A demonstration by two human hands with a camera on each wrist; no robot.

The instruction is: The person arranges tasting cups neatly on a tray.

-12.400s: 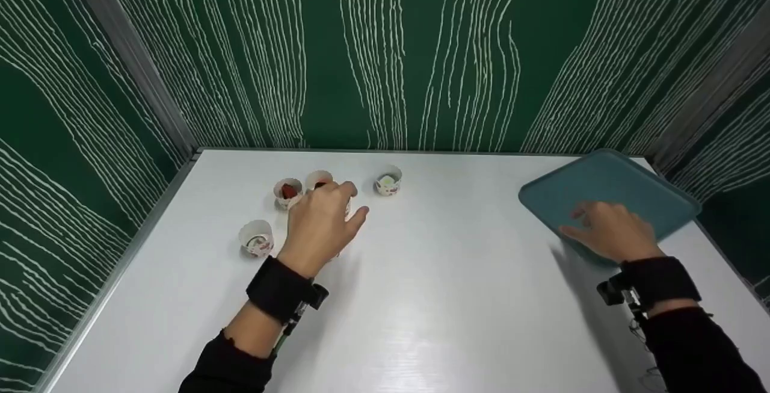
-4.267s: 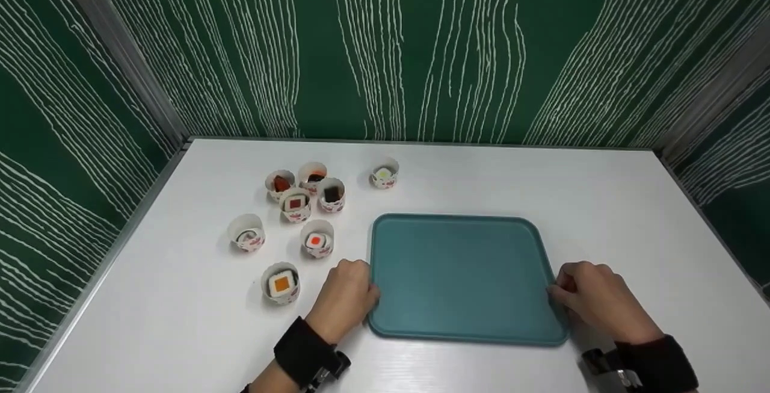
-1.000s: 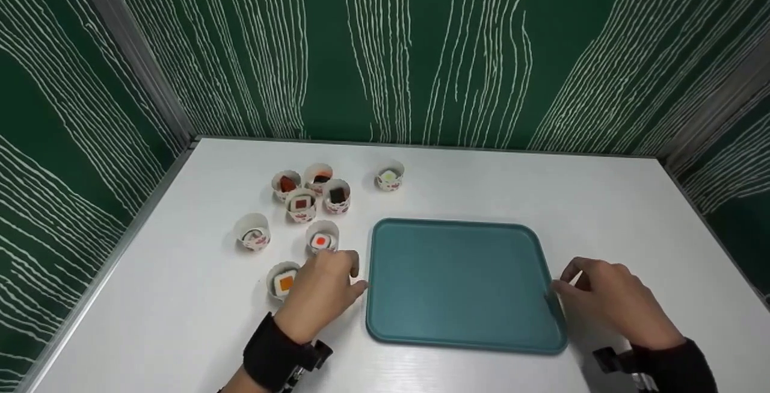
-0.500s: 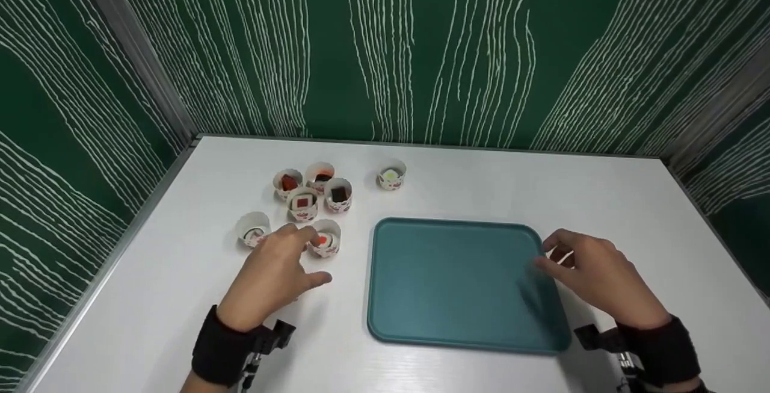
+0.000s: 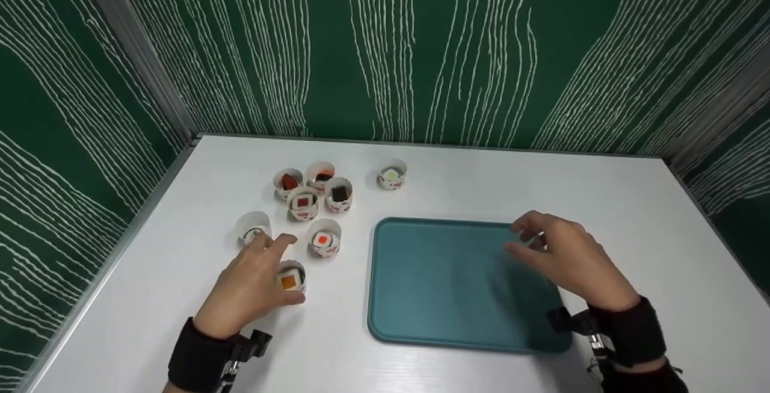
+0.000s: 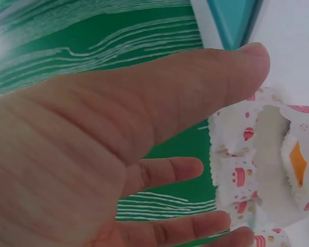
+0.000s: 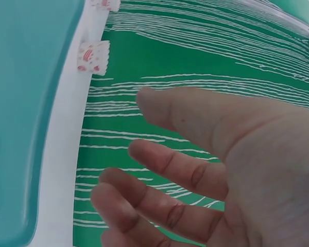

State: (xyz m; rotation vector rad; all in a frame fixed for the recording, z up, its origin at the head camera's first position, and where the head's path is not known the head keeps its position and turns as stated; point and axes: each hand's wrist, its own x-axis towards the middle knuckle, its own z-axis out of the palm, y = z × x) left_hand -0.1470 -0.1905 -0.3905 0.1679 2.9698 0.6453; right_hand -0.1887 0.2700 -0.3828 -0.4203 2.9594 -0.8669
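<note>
My left hand (image 5: 246,281) spreads thumb and fingers around the near paper cup (image 5: 301,272), which holds a sushi roll with an orange centre (image 5: 290,281). In the left wrist view the cup (image 6: 234,177) stands just beyond the thumb and fingertips. My right hand (image 5: 568,254) hovers over the right part of the teal tray (image 5: 445,278), fingers loosely bent and holding nothing. The right wrist view shows a gap between its thumb and fingers. A cup with a red-orange-centred roll (image 5: 323,240) and a partly covered cup (image 5: 252,223) stand beyond the left hand.
Behind these, several cups with sushi-like pieces stand clustered, among them a dark-topped one (image 5: 340,194) and a red-centred one (image 5: 303,201). A lone cup (image 5: 392,175) stands near the back edge. A green wall (image 5: 337,80) with white lines borders the white table (image 5: 481,182).
The tray came from the back right to the middle, with both hands gripping its sides. Since then the left hand has moved left to the orange-centred cup, and the right hand in over the tray.
</note>
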